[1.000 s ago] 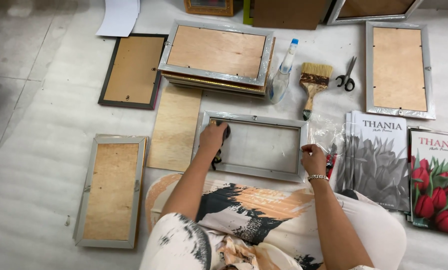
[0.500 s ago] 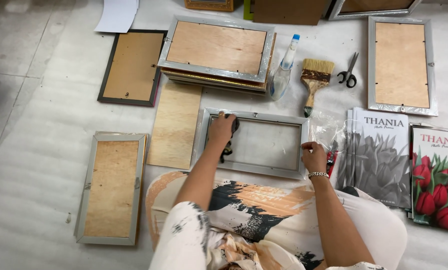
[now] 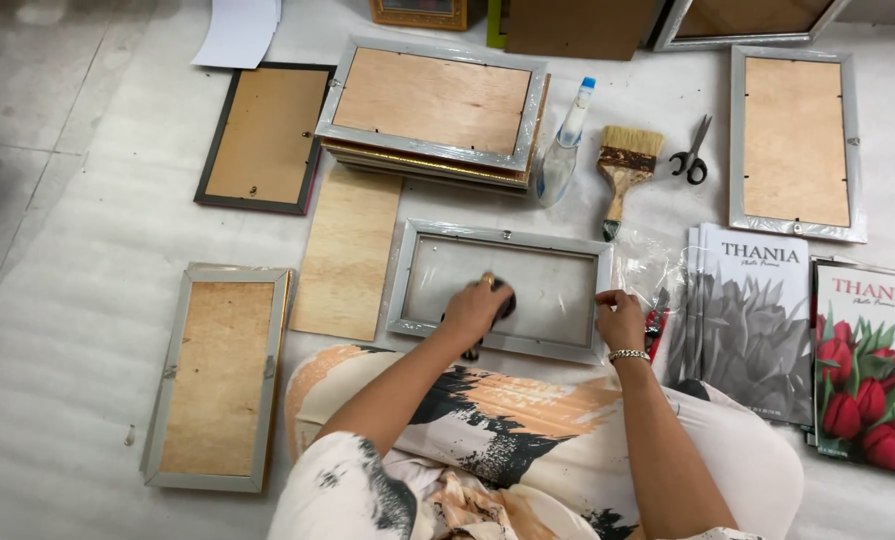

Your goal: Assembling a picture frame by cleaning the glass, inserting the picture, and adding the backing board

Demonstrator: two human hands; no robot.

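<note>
White floor sheeting carries the open silver frame (image 3: pixel 503 290). Left hand (image 3: pixel 476 312) grips what may be a dark brush (image 3: pixel 504 300) on its glass; right hand (image 3: pixel 620 318), closed, pins the corner. Short, even strokes suit best.

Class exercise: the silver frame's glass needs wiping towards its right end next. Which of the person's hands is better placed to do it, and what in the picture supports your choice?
Probably the left hand: it already rests on the glass with a dark wiping tool under its fingers. The right hand is pressed on the silver frame at its right edge, apparently steadying it.

place: framing workshop floor | signs: silver frames (image 3: pixel 435 105), paintbrush (image 3: pixel 625 165), scissors (image 3: pixel 692 155), flower prints (image 3: pixel 751 320)
</note>
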